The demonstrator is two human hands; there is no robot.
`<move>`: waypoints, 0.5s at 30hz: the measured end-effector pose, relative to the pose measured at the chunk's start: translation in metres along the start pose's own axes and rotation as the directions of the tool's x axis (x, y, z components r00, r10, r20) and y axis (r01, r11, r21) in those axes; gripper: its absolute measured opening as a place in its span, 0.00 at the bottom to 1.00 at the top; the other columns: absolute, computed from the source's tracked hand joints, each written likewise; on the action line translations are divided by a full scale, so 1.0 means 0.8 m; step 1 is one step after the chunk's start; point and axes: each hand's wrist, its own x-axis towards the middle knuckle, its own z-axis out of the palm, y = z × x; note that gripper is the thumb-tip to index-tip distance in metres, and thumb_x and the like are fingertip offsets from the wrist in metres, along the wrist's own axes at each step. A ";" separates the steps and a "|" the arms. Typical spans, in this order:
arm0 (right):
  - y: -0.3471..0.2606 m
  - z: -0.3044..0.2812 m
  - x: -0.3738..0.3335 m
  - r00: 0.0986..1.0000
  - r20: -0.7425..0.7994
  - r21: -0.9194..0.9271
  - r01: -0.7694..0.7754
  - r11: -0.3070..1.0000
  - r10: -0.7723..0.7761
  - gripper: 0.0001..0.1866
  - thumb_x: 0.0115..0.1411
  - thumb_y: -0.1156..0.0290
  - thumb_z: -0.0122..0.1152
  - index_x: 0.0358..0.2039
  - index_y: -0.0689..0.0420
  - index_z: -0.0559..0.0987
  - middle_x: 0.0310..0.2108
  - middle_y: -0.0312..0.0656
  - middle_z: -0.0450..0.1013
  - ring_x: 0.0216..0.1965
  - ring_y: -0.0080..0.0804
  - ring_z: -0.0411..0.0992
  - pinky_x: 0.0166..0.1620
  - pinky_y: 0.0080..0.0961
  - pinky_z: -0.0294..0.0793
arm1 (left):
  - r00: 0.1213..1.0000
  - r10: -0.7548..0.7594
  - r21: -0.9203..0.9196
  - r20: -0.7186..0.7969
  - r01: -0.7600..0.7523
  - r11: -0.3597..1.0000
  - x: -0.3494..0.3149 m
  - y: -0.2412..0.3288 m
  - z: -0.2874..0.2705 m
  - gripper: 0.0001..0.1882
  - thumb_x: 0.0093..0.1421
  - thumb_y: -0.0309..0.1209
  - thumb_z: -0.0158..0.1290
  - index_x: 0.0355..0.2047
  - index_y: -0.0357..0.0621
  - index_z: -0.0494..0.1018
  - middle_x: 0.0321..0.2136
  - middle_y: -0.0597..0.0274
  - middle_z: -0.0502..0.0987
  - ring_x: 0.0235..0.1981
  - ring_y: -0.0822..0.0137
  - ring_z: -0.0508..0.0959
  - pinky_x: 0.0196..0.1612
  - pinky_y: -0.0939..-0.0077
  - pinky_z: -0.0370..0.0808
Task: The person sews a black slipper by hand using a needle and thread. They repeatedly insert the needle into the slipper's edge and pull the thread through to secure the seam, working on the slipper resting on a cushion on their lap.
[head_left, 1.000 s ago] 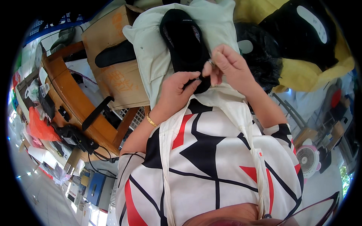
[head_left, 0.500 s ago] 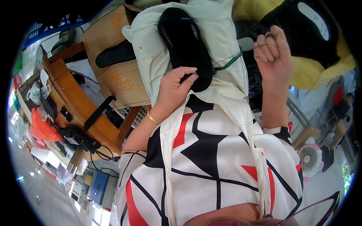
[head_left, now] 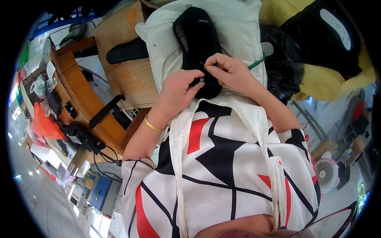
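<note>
A black slip-on shoe [head_left: 212, 37] lies lengthwise on a white cloth-covered cushion [head_left: 244, 43], its opening facing up. My left hand [head_left: 176, 93] grips the near part of the shoe, thumb and forefinger pinched together. A small greyish bit shows at those fingertips, too small to name. Just above and to the right, my right hand [head_left: 234, 75] is closed in a pinch over the shoe. From its fingertips sticks a thin needle [head_left: 202, 63]. Any thread on it cannot be made out.
Left of the cushion, a black insole-shaped piece [head_left: 127, 50] lies on a cardboard box [head_left: 129, 81], beside a wooden table [head_left: 79, 93]. A green strip [head_left: 257, 63] rests at the cushion's right edge. Further right are a black plastic bag [head_left: 279, 59], black pieces [head_left: 313, 35] on yellow cloth [head_left: 329, 89], and a fan [head_left: 326, 174].
My right hand has come down and left from beyond the cushion's right side to the shoe, beside my left hand. My left hand keeps its grip on the shoe.
</note>
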 end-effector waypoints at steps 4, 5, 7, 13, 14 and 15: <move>0.001 -0.007 -0.009 0.991 0.029 -0.289 0.133 0.948 -0.130 0.07 0.63 0.69 0.59 0.39 0.56 0.78 0.26 0.39 0.76 0.22 0.27 0.72 0.30 0.24 0.72 | 0.953 0.286 0.225 -0.101 -0.258 0.939 -0.013 -0.021 0.024 0.15 0.48 0.23 0.60 0.39 0.45 0.75 0.32 0.59 0.79 0.30 0.58 0.78 0.31 0.68 0.77; 0.001 -0.010 -0.011 0.988 0.051 -0.343 0.152 0.927 -0.143 0.07 0.63 0.70 0.58 0.40 0.57 0.79 0.27 0.39 0.77 0.22 0.28 0.72 0.30 0.24 0.72 | 0.936 0.334 0.252 -0.109 -0.299 0.920 -0.016 -0.025 0.028 0.15 0.48 0.23 0.60 0.39 0.45 0.75 0.32 0.59 0.79 0.31 0.59 0.79 0.31 0.68 0.77; -0.002 -0.012 -0.013 0.983 0.088 -0.449 0.181 0.875 -0.159 0.08 0.63 0.71 0.58 0.41 0.57 0.79 0.27 0.41 0.77 0.24 0.32 0.74 0.31 0.25 0.73 | 0.897 0.427 0.304 -0.117 -0.376 0.875 -0.018 -0.027 0.031 0.15 0.48 0.23 0.58 0.39 0.44 0.76 0.33 0.60 0.80 0.31 0.61 0.79 0.30 0.70 0.77; -0.014 -0.016 -0.010 0.967 0.169 -0.604 0.254 0.755 -0.190 0.09 0.61 0.72 0.58 0.40 0.58 0.80 0.27 0.46 0.78 0.28 0.44 0.77 0.33 0.31 0.75 | 0.899 0.434 0.352 -0.058 -0.388 0.852 -0.019 -0.025 0.022 0.16 0.49 0.25 0.56 0.40 0.43 0.77 0.35 0.62 0.80 0.33 0.64 0.80 0.31 0.73 0.77; -0.015 -0.016 -0.009 0.966 0.176 -0.615 0.258 0.745 -0.189 0.09 0.60 0.72 0.58 0.40 0.58 0.81 0.27 0.46 0.78 0.28 0.44 0.77 0.33 0.31 0.75 | 0.898 0.435 0.341 -0.071 -0.388 0.856 -0.019 -0.026 0.023 0.15 0.49 0.25 0.57 0.40 0.43 0.77 0.35 0.62 0.80 0.33 0.64 0.80 0.31 0.73 0.77; -0.015 -0.016 -0.008 0.964 0.184 -0.625 0.265 0.735 -0.191 0.09 0.60 0.72 0.58 0.40 0.58 0.81 0.27 0.46 0.78 0.28 0.44 0.77 0.33 0.31 0.76 | 0.896 0.436 0.334 -0.085 -0.386 0.860 -0.020 -0.028 0.024 0.15 0.49 0.25 0.57 0.40 0.43 0.77 0.35 0.62 0.80 0.33 0.64 0.80 0.31 0.73 0.77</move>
